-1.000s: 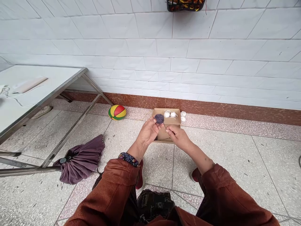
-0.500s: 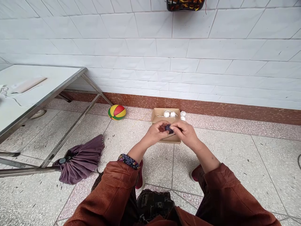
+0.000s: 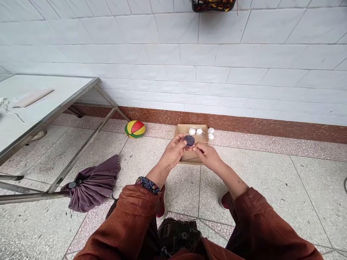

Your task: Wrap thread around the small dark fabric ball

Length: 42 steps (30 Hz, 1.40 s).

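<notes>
A small ball of dark purple-grey yarn [image 3: 189,140] is held up over a shallow cardboard box [image 3: 178,129]. My left hand [image 3: 175,151] is closed round its left side, thumb in front. Close by on the right, my right hand [image 3: 206,154] has its thumb and forefinger pinched together just below the ball; a strand there is too fine to make out. Inside the box, toward the back, lie white yarn balls [image 3: 192,131] with loose ends. Part of the box is hidden behind my hands.
More white yarn balls [image 3: 211,133] sit on the floor against the box's right side. A striped ball [image 3: 135,129] lies by the wall. Farther left are a folded purple umbrella [image 3: 94,184] and a metal-framed table [image 3: 54,83]. A black basket [image 3: 213,5] shows at the top.
The yarn ball has turned and moved slightly up and left in my left hand, showing more of it. My right hand has shifted down and left, below the ball.
</notes>
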Each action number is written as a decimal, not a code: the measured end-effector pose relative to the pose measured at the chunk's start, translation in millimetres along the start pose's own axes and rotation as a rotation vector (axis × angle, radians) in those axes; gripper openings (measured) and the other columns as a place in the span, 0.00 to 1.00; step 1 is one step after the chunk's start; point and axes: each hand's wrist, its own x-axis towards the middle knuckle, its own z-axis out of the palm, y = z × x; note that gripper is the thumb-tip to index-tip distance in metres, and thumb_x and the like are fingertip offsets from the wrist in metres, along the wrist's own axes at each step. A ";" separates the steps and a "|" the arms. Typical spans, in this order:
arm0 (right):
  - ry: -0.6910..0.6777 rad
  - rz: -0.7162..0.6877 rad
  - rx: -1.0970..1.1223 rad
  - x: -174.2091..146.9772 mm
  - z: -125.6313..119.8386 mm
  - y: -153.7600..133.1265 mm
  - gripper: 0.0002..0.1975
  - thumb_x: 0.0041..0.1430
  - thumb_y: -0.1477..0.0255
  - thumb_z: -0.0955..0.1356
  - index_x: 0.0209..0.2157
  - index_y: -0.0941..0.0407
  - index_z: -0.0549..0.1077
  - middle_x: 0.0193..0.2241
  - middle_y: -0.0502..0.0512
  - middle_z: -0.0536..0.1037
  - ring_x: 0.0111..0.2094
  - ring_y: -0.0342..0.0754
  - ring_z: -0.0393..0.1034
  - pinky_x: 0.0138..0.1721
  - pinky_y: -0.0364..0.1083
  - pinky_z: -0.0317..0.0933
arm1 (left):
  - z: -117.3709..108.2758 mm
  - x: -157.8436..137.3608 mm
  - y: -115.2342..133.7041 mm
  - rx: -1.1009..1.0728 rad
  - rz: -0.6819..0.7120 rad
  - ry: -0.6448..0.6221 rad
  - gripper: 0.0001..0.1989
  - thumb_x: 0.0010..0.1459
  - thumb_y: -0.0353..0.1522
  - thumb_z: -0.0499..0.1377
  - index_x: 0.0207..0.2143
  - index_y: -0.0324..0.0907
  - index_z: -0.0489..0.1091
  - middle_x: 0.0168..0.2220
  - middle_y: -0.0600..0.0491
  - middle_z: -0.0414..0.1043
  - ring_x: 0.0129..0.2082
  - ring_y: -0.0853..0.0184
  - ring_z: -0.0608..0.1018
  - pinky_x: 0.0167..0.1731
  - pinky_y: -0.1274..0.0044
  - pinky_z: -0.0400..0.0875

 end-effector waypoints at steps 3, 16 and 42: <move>-0.085 -0.077 -0.012 -1.2 -3.0 -7.8 0.09 0.68 0.68 0.63 0.34 0.54 0.72 0.30 0.51 0.76 0.31 0.45 0.68 0.36 0.44 0.61 | -3.8 4.0 -2.8 0.197 0.052 0.097 0.14 0.51 0.34 0.66 0.41 0.41 0.69 0.40 0.53 0.74 0.37 0.70 0.75 0.36 0.77 0.68; 0.208 0.071 0.090 6.7 -20.5 0.1 0.13 0.67 0.63 0.64 0.30 0.54 0.70 0.25 0.49 0.71 0.27 0.45 0.64 0.31 0.44 0.59 | 2.3 -8.1 0.6 0.326 0.003 -0.358 0.30 0.49 0.29 0.68 0.55 0.48 0.66 0.41 0.52 0.73 0.39 0.67 0.75 0.40 0.75 0.68; 0.163 0.112 0.122 6.0 -12.8 7.8 0.10 0.65 0.65 0.64 0.31 0.54 0.71 0.26 0.50 0.73 0.28 0.46 0.66 0.31 0.44 0.59 | 3.7 -10.2 1.9 0.175 -0.001 -0.303 0.24 0.51 0.31 0.67 0.51 0.48 0.72 0.46 0.50 0.73 0.43 0.66 0.75 0.43 0.73 0.69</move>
